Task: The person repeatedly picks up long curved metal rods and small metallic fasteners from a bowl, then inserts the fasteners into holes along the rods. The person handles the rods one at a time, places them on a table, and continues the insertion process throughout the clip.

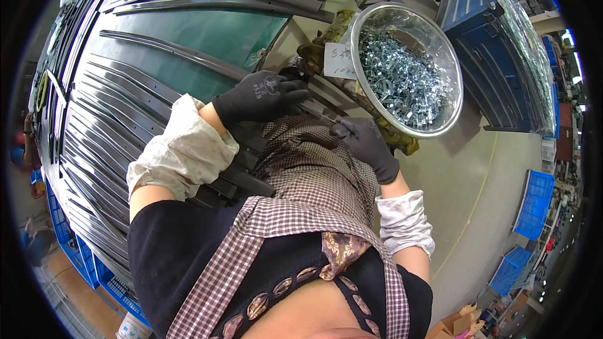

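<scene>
A long dark channel strip (169, 49) runs from the table to my left hand (260, 96), whose dark-gloved fingers are wrapped round it. Its end (316, 110) sticks out past those fingers, over my checked apron (314, 176). At that end my right hand (367, 143), gloved too, has its fingers pressed together; what they pinch is too small to make out. Right beyond this hand stands a big round metal bowl (456, 63) full of small shiny metal clips (402, 78). A white card (339, 61) with handwriting hangs at its near-left rim.
Many similar dark strips (103, 144) lie in rows on the green-topped table (188, 25) to the left. A blue metal cabinet (487, 56) stands beyond the bowl. Blue crates (534, 204) line the right side. People (28, 135) show at the far left edge.
</scene>
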### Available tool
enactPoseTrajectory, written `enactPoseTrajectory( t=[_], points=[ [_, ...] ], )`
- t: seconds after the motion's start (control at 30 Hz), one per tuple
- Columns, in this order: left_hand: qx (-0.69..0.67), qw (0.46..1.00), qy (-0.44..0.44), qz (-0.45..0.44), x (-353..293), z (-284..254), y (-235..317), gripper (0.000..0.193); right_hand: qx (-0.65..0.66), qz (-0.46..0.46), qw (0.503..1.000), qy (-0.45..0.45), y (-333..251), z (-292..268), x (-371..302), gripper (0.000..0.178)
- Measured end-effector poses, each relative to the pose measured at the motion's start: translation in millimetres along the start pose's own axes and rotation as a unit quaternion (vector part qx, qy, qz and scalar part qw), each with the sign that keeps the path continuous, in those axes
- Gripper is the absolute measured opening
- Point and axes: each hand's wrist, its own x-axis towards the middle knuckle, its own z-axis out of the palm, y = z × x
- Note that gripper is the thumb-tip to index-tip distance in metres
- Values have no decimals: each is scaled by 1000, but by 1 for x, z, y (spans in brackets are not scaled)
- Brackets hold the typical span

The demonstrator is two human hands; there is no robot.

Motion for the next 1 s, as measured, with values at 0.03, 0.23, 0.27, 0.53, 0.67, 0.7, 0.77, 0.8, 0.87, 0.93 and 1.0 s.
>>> enactPoseTrajectory(
  t=[0.03, 0.23, 0.27, 0.53, 0.67, 0.7, 0.77, 0.8, 0.87, 0.93, 1.0],
  points=[
    [-2, 1000, 5, 2, 0, 0, 0, 42, 15, 6, 1000, 2, -1, 1, 1, 28],
    [-4, 1000, 1, 4, -2, 2, -3, 44, 48, -27, 998, -24, 14, 7, -3, 25],
    [-4, 1000, 3, 3, -2, 1, -3, 45, 54, -39, 998, -21, 23, 12, -5, 25],
    [-5, 1000, -10, -12, 3, -6, 4, 48, 265, 106, 956, -68, 1, 5, -3, 23],
    [9, 1000, -24, -12, 1, -1, 0, 46, 101, -136, 985, 18, 22, 14, 4, 24],
    [7, 999, -35, -20, 2, -2, 0, 45, 72, -174, 981, 36, 27, 17, 4, 25],
    [4, 999, -42, -28, 4, -2, 0, 44, 90, -153, 984, 25, 31, 20, 0, 26],
    [5, 999, -38, -29, 5, -3, 1, 44, 100, -146, 984, 25, 33, 21, -1, 26],
    [6, 999, -29, -32, 6, -4, 4, 42, 116, -128, 985, 24, 34, 25, -3, 26],
    [8, 999, -16, -31, 7, -4, 4, 39, 119, -73, 990, -5, 30, 23, -1, 26],
    [11, 999, -21, -27, 5, -1, 3, 39, 90, -38, 995, -18, 25, 21, 1, 25]
  ],
)
